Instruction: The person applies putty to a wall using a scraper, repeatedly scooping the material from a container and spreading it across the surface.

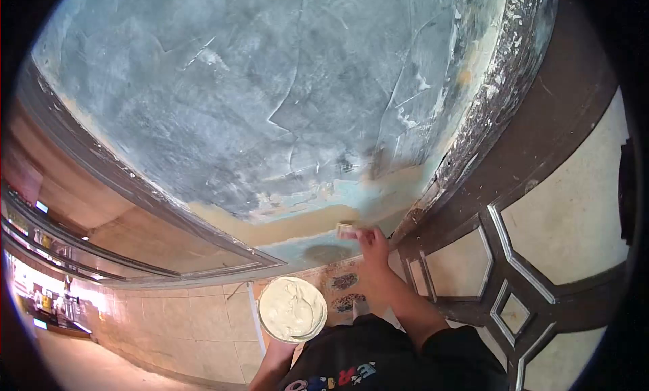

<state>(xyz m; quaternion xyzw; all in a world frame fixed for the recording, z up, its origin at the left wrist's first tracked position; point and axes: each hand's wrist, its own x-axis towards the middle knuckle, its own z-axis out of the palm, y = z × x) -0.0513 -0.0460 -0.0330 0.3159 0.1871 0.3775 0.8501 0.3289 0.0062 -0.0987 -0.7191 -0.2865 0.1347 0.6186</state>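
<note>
Two bare hands, one job between them — one for bearing the supply, one for working the wall (223,100). In the left hand (280,351), a tub (289,341), grasped from below, with fingers mostly out of sight beneath it; mouth turned upward, near the body and apart from the wall. Inside, pale paste (284,306), plentiful and furrowed on top. In the right hand (371,237), a small scraper (346,231), pinched in closed fingers and reaching out low over the wall; too small in view for telling its exact make, or for telling contact from a slight gap. Right behind the scraper, a tan band (297,225) running along the bottom of the grey-blue coat, with a pale blue strip (304,246) beneath. To the right, a dark door (503,310) with light panels, close to the wall's edge. Judging by all this, mid-step: apparently smoothing or laying paste along the low band, with much tan ground yet uncoated. As for the next move, a call for a flat, steady blade and even pressure along the band — or, with a bare blade, for a fresh scoop, tub held level and close by.
</note>
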